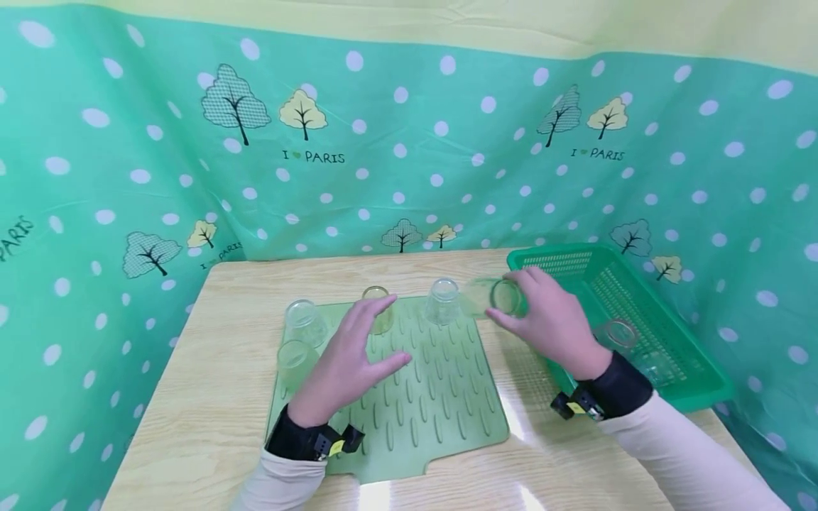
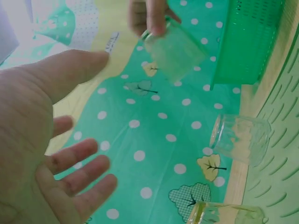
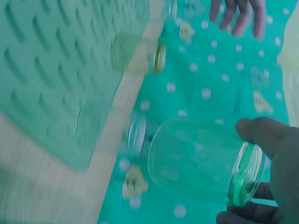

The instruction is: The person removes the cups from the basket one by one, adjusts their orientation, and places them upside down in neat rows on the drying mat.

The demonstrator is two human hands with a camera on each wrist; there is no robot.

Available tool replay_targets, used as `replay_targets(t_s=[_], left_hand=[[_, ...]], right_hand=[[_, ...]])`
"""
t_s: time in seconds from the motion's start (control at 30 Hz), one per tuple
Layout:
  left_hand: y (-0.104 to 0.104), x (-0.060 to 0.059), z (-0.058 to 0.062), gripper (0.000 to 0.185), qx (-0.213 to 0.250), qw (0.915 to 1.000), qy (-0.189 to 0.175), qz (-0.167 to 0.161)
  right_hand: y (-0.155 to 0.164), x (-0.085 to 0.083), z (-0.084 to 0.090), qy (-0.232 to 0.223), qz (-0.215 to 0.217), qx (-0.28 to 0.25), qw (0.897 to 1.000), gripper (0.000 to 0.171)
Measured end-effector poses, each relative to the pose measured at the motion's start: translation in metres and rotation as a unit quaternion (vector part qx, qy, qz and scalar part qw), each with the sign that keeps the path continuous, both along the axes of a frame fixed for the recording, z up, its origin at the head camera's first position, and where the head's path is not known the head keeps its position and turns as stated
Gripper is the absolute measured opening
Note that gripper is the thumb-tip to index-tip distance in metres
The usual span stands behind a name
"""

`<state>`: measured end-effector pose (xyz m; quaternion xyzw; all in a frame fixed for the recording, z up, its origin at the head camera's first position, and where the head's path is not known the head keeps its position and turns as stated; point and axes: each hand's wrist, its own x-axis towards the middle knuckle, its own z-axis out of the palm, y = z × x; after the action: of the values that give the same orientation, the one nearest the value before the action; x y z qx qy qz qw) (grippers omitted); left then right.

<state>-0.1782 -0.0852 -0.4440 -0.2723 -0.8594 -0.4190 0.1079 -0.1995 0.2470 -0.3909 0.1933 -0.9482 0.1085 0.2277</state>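
Note:
My right hand [image 1: 549, 319] grips a clear glass cup [image 1: 495, 297] on its side, held in the air just past the right edge of the green ribbed drying mat [image 1: 441, 411]; the same glass cup [image 3: 201, 161] fills the right wrist view and shows at top in the left wrist view [image 2: 175, 49]. My left hand [image 1: 354, 358] hovers open over the mat with spread fingers [image 2: 74, 163], holding nothing. Several clear glasses stand upside down on the mat: one at the back middle [image 1: 443, 301], one by my left fingertips [image 1: 379, 305], two at the left [image 1: 304, 323].
A green plastic basket [image 1: 664, 312] sits at the table's right side with a glass [image 1: 618, 333] inside it. The wooden table [image 1: 211, 397] is bounded by a green polka-dot cloth wall [image 1: 409, 142] behind and on both sides.

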Motion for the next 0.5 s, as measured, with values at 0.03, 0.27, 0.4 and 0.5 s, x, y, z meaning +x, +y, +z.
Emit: replay_targets(t_s=[0.03, 0.27, 0.4, 0.5], left_hand=[[0.001, 0.001, 0.0, 0.091, 0.005, 1.0, 0.003, -0.001], [0.006, 0.004, 0.003, 0.103, 0.011, 0.9978, 0.065, 0.008], [0.009, 0.004, 0.002, 0.098, -0.006, 0.997, 0.077, 0.003], [0.012, 0.004, 0.001, 0.093, -0.027, 0.9966, 0.078, 0.002]], right_hand=[[-0.007, 0.001, -0.002, -0.007, 0.008, -0.001, 1.0, 0.064], [-0.048, 0.003, -0.012, -0.038, 0.062, -0.008, 0.997, 0.06], [-0.067, 0.003, -0.018, -0.053, 0.093, -0.005, 0.994, 0.06], [-0.077, 0.004, -0.024, -0.06, 0.109, -0.002, 0.992, 0.06]])
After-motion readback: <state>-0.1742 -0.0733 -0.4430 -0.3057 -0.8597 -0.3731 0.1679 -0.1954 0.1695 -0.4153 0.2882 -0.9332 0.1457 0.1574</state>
